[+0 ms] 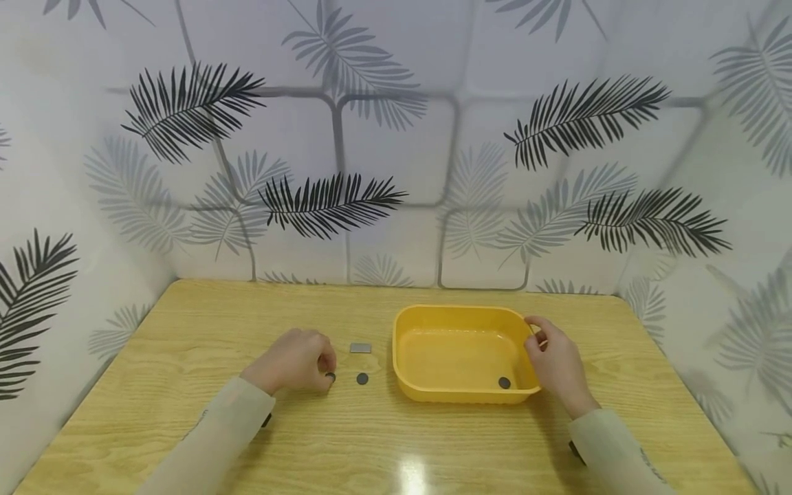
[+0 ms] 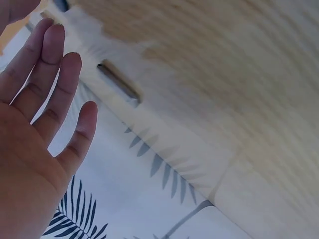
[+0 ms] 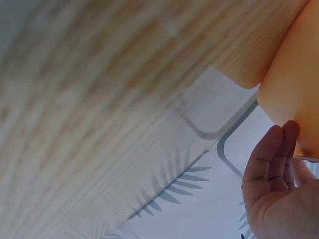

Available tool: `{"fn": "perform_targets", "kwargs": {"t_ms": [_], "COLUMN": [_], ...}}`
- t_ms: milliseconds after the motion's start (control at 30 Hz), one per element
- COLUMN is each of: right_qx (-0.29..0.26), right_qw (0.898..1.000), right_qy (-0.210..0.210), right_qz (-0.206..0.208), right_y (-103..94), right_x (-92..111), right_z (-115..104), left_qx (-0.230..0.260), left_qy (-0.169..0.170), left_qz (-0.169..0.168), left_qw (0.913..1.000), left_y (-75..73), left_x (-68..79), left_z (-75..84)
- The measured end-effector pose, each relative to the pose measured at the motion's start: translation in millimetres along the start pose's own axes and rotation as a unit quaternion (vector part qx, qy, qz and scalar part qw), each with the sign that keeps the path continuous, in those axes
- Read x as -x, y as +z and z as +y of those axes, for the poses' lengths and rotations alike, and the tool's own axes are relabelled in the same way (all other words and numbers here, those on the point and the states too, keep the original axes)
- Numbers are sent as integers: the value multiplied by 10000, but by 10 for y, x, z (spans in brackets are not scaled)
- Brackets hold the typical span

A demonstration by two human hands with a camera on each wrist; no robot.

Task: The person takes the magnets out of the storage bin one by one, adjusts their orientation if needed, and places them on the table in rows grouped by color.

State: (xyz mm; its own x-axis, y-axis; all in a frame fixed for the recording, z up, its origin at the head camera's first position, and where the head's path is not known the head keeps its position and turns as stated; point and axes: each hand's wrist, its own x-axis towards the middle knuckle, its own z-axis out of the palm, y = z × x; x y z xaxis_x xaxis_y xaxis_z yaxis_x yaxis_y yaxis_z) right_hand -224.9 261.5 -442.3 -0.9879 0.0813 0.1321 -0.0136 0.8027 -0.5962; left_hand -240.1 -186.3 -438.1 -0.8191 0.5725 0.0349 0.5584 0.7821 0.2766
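In the head view my left hand (image 1: 301, 361) is low over the table, its thumb and fingertips pinching a small dark disc (image 1: 332, 377) at the table surface. A second dark disc (image 1: 362, 379) lies just to the right of it. Behind that is a small grey rectangular block (image 1: 361, 348), which the left wrist view shows as a metallic bar (image 2: 118, 82) beyond the fingers. My right hand (image 1: 557, 361) holds the right rim of a yellow plastic tub (image 1: 442, 397), with fingers against its outer wall (image 3: 294, 104). Another dark disc (image 1: 504, 383) rests inside the tub, near its front right corner.
The light wood-grain table (image 1: 346, 447) runs back to a wall covered in leaf-patterned sheeting (image 1: 396, 158). More of this sheeting stands along the left and right sides of the table.
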Motion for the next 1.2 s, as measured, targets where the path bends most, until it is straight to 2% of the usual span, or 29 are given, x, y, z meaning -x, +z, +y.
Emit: {"fn": "perform_targets", "kwargs": {"t_ms": [200,333,667,933,1200], "right_qx": [-36,-28,-10,-48,-101], "right_qw": [10000,10000,9999,9999,9999], "right_qy": [-6,0,95,58,48], "right_qz": [8,3,-95,-98,-78], "right_y": [7,4,-7,-10,-5], "right_x": [-3,-7,-4,-9,-8], "right_z": [27,34,12,14,32], "left_qx": [334,307,225,30,298], "left_qy": [-76,-19,505,1097,1232], "left_qz": [31,70,284,382,129], "left_qw": [9994,9995,9981,9932,9919], "left_y": [-121,-209,-399,-378,-283], "left_x": [-100,-204,-476,-723,-946], "left_z": [126,233,570,837,1075]}}
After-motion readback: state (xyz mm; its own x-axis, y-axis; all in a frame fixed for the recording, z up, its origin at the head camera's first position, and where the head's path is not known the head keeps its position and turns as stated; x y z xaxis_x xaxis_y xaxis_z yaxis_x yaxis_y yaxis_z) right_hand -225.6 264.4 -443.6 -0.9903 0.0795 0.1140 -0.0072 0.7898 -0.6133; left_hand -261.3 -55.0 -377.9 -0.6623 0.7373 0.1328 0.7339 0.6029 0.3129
